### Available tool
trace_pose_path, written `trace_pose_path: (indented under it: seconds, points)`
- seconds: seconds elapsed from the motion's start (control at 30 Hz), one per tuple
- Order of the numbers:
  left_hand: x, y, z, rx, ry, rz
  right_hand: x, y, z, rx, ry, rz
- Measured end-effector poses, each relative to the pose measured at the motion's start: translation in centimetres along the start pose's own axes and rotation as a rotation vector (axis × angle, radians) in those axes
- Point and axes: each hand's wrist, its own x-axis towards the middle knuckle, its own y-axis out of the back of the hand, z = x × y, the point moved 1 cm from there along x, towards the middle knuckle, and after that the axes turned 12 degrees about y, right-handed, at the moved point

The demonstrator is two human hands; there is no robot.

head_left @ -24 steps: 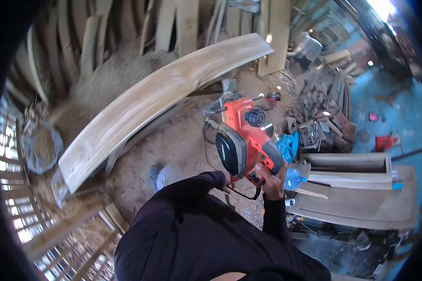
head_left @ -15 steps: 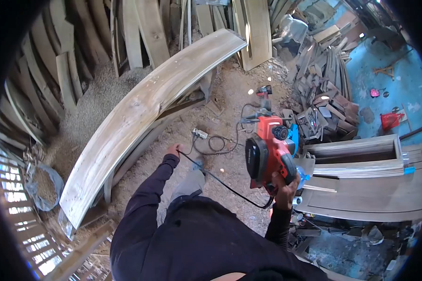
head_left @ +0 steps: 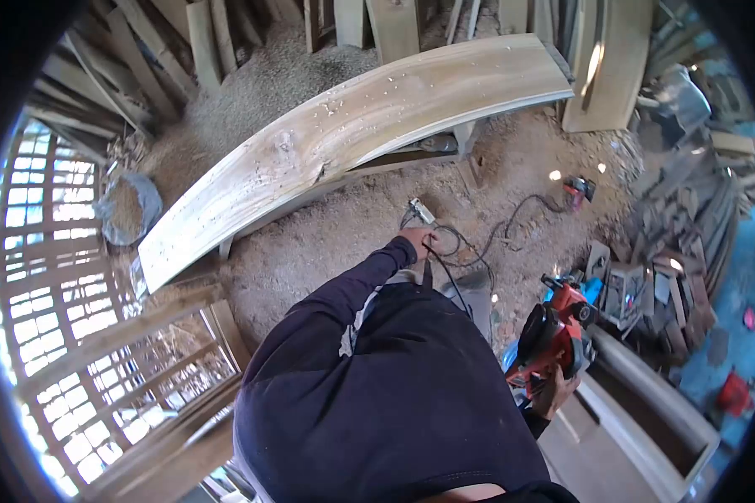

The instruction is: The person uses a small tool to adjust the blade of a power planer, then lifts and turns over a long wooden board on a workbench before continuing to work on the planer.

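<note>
The planer (head_left: 554, 339) has dropped from chest height and now hangs low at the person's right side, with the right hand (head_left: 556, 392) clenched on its handle. The left hand (head_left: 417, 243) has let go of the tool and stretches forward, gripping the black cord (head_left: 446, 277) just short of the plug block (head_left: 419, 210) on the sawdust floor (head_left: 335, 243). The plank (head_left: 352, 134) lies well beyond both hands, untouched.

Orange-red planer (head_left: 554, 339), black cord (head_left: 446, 277), pale plank (head_left: 352, 126), dark-blue sleeve (head_left: 352, 281)

right hand (head_left: 555, 392) half hidden under the orange planer (head_left: 552, 339), its cord (head_left: 442, 272) lost behind the torso (head_left: 394, 394)
</note>
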Motion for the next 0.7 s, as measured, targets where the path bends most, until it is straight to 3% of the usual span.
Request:
trace_pose_path:
  seconds: [0.03,0.1,0.13,0.17,0.23,0.27,0.33,0.37,0.47,0.5,0.57,0.6,0.63,0.7]
  points:
    - [1.1,-0.6,1.2,-0.009,-0.027,-0.028,2.5,-0.1,-0.1,-0.001,-0.007,-0.023]
    - [2.4,-2.8,3.0,-0.030,-0.039,-0.076,6.0,-1.4,-4.0,-0.483,0.645,-0.360]
    - [3.1,-3.7,3.9,-0.036,-0.082,-0.068,12.3,4.6,6.1,-0.773,0.793,-0.344]
    - [4.5,-4.3,5.2,-0.037,-0.142,-0.049,13.2,2.8,3.7,-0.442,0.534,-0.240]
    - [7.7,-8.5,6.9,-0.083,-0.129,0.038,17.0,1.0,-4.0,-0.090,0.129,-0.250]
    - [7.2,-7.7,9.7,-0.003,-0.112,0.047,20.4,0.7,-4.4,-0.078,0.151,-0.241]
    - [5.5,-5.3,13.4,0.101,-0.089,0.054,25.0,-0.5,-3.8,-0.195,0.286,-0.564]
    - [5.0,-5.3,14.3,0.134,-0.106,0.071,26.7,-1.0,-4.2,-0.200,0.281,-0.566]
    - [5.8,-7.2,15.3,0.081,-0.109,0.093,32.8,-2.9,-6.4,-0.256,0.618,-0.706]
    - [6.6,-7.6,15.5,0.024,-0.100,0.084,34.8,-3.7,-7.6,-0.263,0.632,-0.718]
    - [7.7,-9.3,15.8,-0.023,-0.132,0.060,37.1,-4.8,-10.8,-0.354,0.349,-0.894]
    - [8.9,-10.8,15.4,-0.188,-0.105,0.083,38.5,-5.9,-12.3,-0.351,0.169,-0.952]
    - [10.6,-11.1,16.3,-0.359,-0.083,0.128,40.3,-7.5,-13.2,-0.369,0.186,-0.959]
    - [14.6,-12.1,19.4,-0.336,-0.073,0.219,44.6,-10.9,-15.2,-0.466,0.613,-1.087]
